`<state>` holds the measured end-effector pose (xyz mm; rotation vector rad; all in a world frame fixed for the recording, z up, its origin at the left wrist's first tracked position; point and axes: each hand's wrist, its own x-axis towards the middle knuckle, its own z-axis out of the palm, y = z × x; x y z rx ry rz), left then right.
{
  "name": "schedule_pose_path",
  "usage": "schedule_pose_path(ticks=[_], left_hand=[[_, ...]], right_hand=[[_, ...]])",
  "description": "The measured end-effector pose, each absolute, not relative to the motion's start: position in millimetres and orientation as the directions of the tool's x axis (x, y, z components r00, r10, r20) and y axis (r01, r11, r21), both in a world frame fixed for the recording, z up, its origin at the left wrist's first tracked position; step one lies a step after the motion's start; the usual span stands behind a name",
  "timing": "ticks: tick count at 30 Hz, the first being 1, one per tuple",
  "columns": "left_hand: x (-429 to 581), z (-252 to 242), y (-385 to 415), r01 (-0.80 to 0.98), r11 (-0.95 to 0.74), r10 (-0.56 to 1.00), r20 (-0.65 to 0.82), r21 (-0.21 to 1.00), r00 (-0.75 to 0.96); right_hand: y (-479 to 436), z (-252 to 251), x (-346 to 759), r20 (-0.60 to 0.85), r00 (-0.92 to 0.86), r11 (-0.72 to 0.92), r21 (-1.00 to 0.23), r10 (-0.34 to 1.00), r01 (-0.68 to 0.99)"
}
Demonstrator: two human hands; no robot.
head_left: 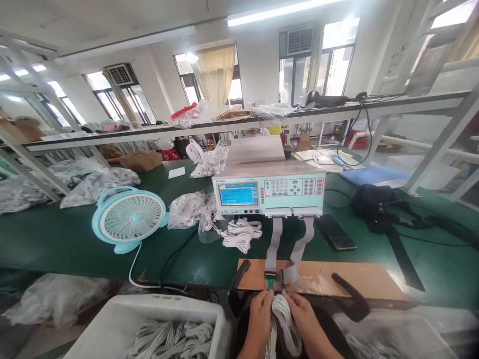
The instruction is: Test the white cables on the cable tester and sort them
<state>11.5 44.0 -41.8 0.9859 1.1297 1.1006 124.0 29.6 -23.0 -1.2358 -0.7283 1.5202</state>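
Observation:
My left hand [259,313] is closed, its fingertips pinching an end of a coiled white cable [286,321] just below a small green circuit board [271,282]. Close beside it my right hand [302,315] is also closed, pinching another end of the cable at a dark connector [283,279]. The coil hangs between both hands. Two grey ribbon cables [277,238] run from the board and connector up to a test instrument [294,187] with a lit blue screen. Whether the plugs are fully seated is hidden by my fingers.
A wooden board [359,279] lies along the table edge with black clamps [239,281] on it. Bundled white cables [242,235], a teal fan [130,218] and a phone [337,232] rest on the green table. A white bin [123,309] of coiled cables stands lower left.

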Motion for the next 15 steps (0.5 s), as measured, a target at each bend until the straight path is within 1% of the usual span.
schedule_pose_path(ticks=[4,8,10,13,14,15], left_hand=[[12,-41,45,-0.152,0.185,0.982,-0.178,0.971,0.059],[15,-36,43,-0.146,0.175,0.985,-0.174,0.974,0.018],[18,-33,38,-0.177,0.195,0.980,-0.197,0.965,0.002],[21,-27,26,-0.226,0.252,0.968,-0.244,0.941,0.062],[22,-24,22,-0.226,0.291,0.956,-0.275,0.930,0.099],[22,-22,18,-0.224,0.339,0.939,-0.315,0.914,0.134]], right_hand=[[32,-29,124,-0.332,0.023,-0.305,-0.891,0.943,-0.338],[30,-28,118,-0.332,0.090,-0.297,-0.914,0.939,-0.274],[26,-24,114,-0.320,0.099,-0.292,-0.929,0.942,-0.226],[17,-13,125,-0.305,0.028,-0.298,-0.944,0.952,-0.145],[13,-9,137,-0.301,0.004,-0.299,-0.951,0.954,-0.083],[9,-4,154,-0.291,-0.027,-0.290,-0.957,0.956,0.018]])
